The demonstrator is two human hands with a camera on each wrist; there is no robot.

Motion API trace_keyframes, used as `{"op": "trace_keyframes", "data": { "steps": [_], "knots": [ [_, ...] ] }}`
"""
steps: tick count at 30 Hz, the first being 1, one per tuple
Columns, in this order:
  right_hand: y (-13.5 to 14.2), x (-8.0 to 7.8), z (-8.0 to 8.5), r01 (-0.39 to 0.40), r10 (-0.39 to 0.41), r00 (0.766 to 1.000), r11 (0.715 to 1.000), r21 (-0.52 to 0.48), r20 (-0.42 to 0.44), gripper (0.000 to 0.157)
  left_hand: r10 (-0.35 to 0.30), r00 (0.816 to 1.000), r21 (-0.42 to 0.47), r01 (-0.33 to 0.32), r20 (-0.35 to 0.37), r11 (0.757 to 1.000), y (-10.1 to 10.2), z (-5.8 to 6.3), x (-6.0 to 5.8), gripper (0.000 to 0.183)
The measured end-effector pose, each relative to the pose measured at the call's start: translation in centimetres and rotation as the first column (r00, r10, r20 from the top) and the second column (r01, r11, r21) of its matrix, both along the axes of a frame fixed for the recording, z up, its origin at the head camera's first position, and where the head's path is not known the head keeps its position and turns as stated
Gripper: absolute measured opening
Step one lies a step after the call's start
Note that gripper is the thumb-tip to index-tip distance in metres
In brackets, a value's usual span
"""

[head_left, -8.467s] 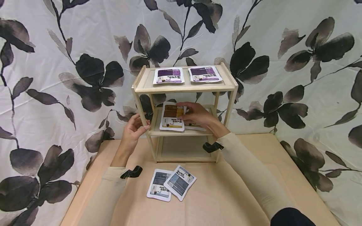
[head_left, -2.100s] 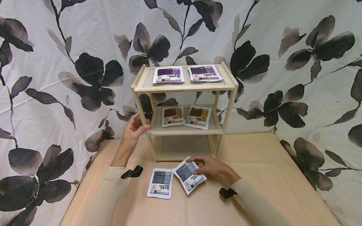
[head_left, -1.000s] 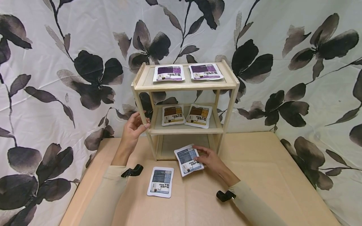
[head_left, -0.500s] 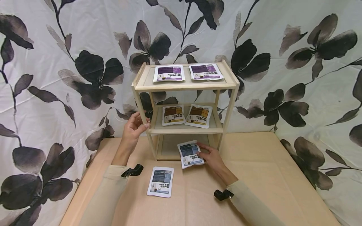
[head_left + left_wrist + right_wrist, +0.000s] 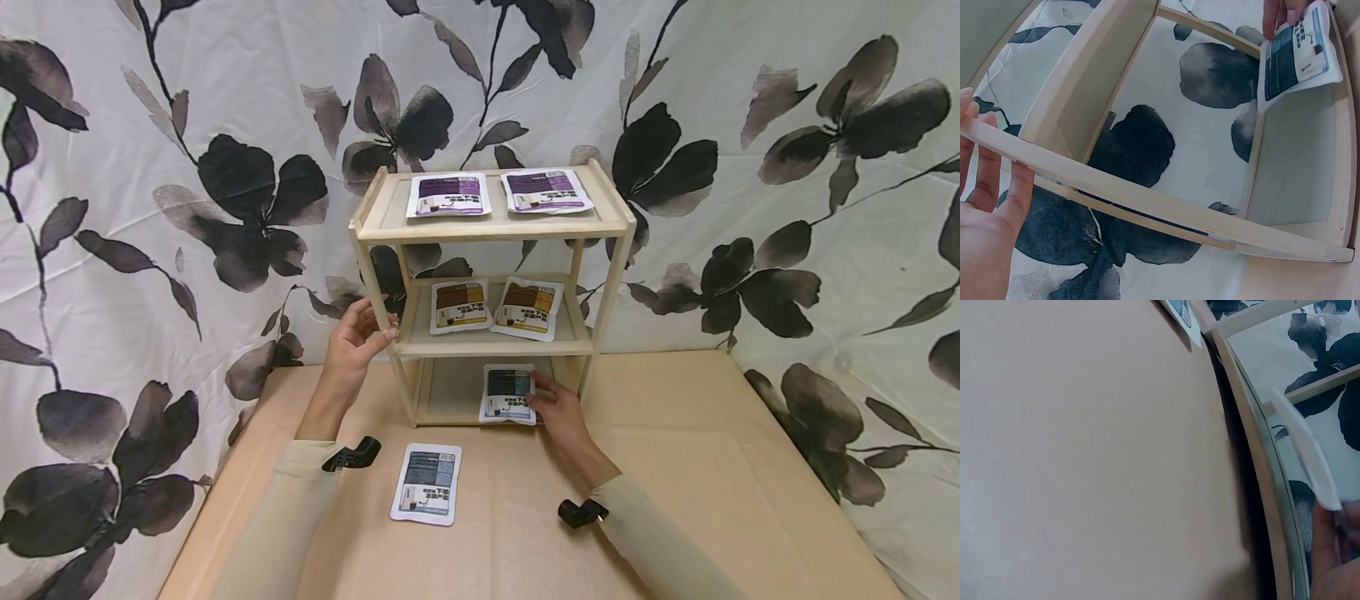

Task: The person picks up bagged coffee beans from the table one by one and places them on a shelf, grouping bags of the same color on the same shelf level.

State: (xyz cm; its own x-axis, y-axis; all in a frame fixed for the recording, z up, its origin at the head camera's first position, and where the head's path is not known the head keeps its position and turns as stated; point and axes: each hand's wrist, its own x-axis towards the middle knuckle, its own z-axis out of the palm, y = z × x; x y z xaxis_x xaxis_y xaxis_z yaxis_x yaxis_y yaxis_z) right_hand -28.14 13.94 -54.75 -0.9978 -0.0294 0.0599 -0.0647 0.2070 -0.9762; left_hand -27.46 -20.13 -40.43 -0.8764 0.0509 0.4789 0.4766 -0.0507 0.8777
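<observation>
My left hand (image 5: 351, 346) holds the left front post of a small three-tier wooden shelf (image 5: 491, 350); in the left wrist view its fingers (image 5: 1019, 194) wrap that post. With my right hand (image 5: 566, 423) I pinch the right edge of a blue-and-white pouch (image 5: 507, 393) at the front of the bottom tier. It overlaps that tier's front rail in the head view and shows edge-on, a white pouch side (image 5: 1307, 447), in the right wrist view. A second blue-and-white pouch (image 5: 426, 483) lies flat on the table, in front of the shelf.
Two purple pouches (image 5: 449, 195) (image 5: 547, 191) lie side by side on the top tier. On the middle tier are two brown-and-yellow pouches (image 5: 460, 307) (image 5: 527, 309). The table (image 5: 675, 500) has a tan cover, and a floral cloth (image 5: 247, 67) hangs behind.
Both brown pouches came to lie on the middle tier. My right hand then took one blue pouch off the table and moved it up to the bottom tier, straightening it. The left hand stays put.
</observation>
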Motion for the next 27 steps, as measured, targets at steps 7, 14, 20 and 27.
{"op": "trace_keyframes", "data": {
  "steps": [7,14,20,27],
  "knots": [
    [-0.3,-0.6,0.0,0.064,-0.065,0.998,0.997,0.054,0.023,0.049,0.005,1.0,0.002,-0.005,0.004,1.0,0.0,-0.1,0.0,0.054],
    [-0.5,-1.5,-0.4,0.096,-0.1,0.994,0.991,0.098,0.032,0.045,-0.003,1.0,0.014,0.003,-0.003,1.0,-0.1,-0.1,-0.2,0.052],
    [-0.8,-2.1,-0.4,0.137,-0.14,0.989,0.987,0.078,0.04,0.044,-0.005,1.0,0.013,0.005,-0.006,1.0,0.0,0.0,-0.2,0.052],
    [-1.1,-2.2,-0.2,0.138,-0.138,0.99,0.99,0.004,0.012,0.053,-0.004,1.0,0.016,0.004,-0.002,1.0,0.0,0.0,-0.3,0.053]
  ]
}}
